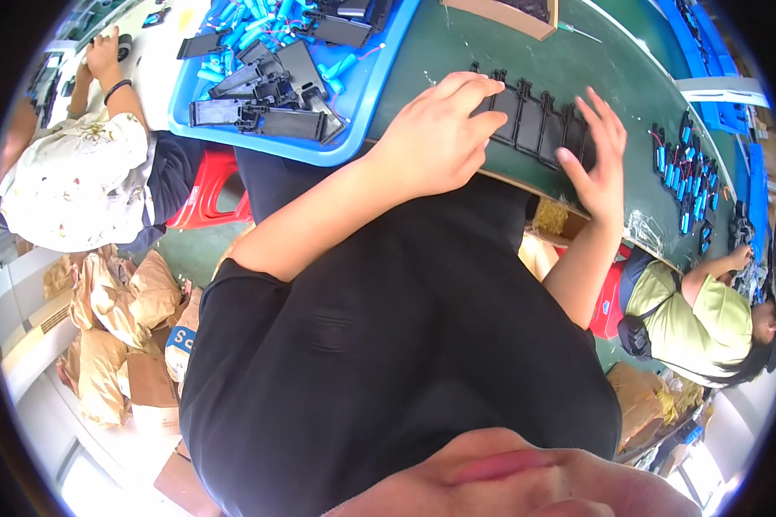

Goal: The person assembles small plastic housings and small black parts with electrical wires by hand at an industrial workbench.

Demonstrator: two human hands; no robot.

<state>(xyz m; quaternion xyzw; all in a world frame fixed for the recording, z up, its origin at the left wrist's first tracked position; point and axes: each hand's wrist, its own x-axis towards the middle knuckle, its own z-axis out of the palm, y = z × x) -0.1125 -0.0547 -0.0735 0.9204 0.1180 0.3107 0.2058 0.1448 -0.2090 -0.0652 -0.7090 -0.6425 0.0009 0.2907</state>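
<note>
- two bare hands in play, the left hand [440, 133] and the right hand [602, 159], one at each end of one row of black plastic panels [530, 122] lying on the green surface [424, 65]!
- one left hand, fingers bent, thumb and forefinger right up at the row's left end; whether it pinches a part, i cannot tell.
- one right hand, fingers spread and thumb well apart from them; touching the row or just beside it, hard to say.
- at least three panels show side by side, near the person's edge of the surface; the full count is partly hidden.
- one blue tray [373, 96] to the left, piled with black parts [267, 121] and blue cylinders [254, 34], too many and too tangled to count.
- one cardboard box [513, 17] beyond the row, one slim tool [566, 28] just beside it.
- one cluster of blue and black assemblies [685, 177] over to the right, more than a handful.
- two co-workers: one in a white patterned top [78, 185] at left, one in a yellow-green top [698, 332] at right.
- two red stools, left [200, 194] and right [610, 306].
</note>
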